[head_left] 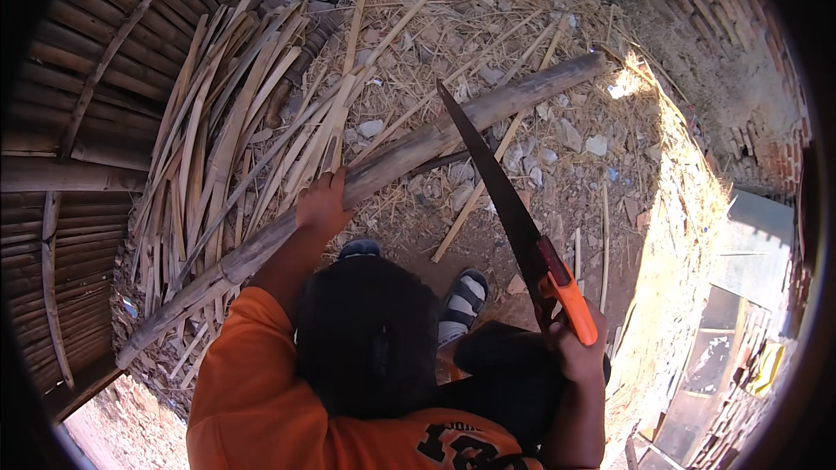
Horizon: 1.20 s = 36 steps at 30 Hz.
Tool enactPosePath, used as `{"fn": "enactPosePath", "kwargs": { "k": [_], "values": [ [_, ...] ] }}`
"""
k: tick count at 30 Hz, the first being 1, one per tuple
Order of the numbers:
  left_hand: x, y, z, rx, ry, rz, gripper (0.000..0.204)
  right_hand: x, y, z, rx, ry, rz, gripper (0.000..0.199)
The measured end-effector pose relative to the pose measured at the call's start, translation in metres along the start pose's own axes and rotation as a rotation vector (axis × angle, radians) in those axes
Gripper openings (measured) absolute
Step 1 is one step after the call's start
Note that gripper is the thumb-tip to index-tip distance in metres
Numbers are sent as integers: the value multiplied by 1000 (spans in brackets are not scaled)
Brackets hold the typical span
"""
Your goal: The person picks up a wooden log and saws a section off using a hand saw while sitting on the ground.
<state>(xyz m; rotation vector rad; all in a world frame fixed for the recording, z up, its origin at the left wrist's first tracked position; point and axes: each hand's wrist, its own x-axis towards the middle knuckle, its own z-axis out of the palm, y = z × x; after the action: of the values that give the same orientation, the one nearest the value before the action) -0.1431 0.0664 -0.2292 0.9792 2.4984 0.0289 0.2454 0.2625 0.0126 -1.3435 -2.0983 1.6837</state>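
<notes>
My left hand [322, 203] grips a long grey-brown bamboo pole [488, 104] near its middle; the pole runs slantwise from lower left to upper right above the ground. My right hand [576, 350] is closed around the orange handle of a hand saw [505, 200]. The saw's dark toothed blade points up and left, and its tip reaches the pole's upper half. Whether the blade touches the pole, I cannot tell. My sandalled feet [461, 296] stand on the dirt below the pole.
A heap of split bamboo strips [218, 139] lies at the left, next to a slatted bamboo wall [61, 122]. Straw, stones and loose sticks [488, 174] cover the ground. A brick wall [740, 52] curves along the right, with sheet-metal pieces [731, 313] below it.
</notes>
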Motion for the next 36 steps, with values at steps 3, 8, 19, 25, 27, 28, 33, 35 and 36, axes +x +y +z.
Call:
{"fn": "enactPosePath", "kwargs": {
  "k": [3, 8, 19, 25, 27, 28, 33, 35, 36],
  "values": [
    [3, -3, -2, 0, 13, 20, 99, 4, -9, 6, 64, 15, 16, 24],
    [6, -4, -15, -12, -76, 5, 99, 8, -1, 6, 43, -26, 28, 26],
    [-2, -41, -13, -22, 65, -6, 94, 10, -11, 19, -47, -129, 7, 27],
    [3, -35, -11, -13, 59, -56, 92, 25, -27, 32, -28, -91, 78, 25],
    [1, -34, -10, 2, 26, -70, 91, 27, -21, 41, 22, -103, 95, 25],
    [0, -34, -10, 1, 31, -71, 90, 25, -23, 42, -25, -106, 85, 25],
    [4, -37, -11, -26, 36, -49, 90, -15, -44, 21, 1, -42, 96, 26],
    [-3, -29, -4, 2, 33, -69, 91, -6, -35, 21, 30, -82, 81, 25],
    [3, -23, -8, 17, 55, -70, 91, 8, -30, 23, 47, -88, 53, 25]
  ]
}}
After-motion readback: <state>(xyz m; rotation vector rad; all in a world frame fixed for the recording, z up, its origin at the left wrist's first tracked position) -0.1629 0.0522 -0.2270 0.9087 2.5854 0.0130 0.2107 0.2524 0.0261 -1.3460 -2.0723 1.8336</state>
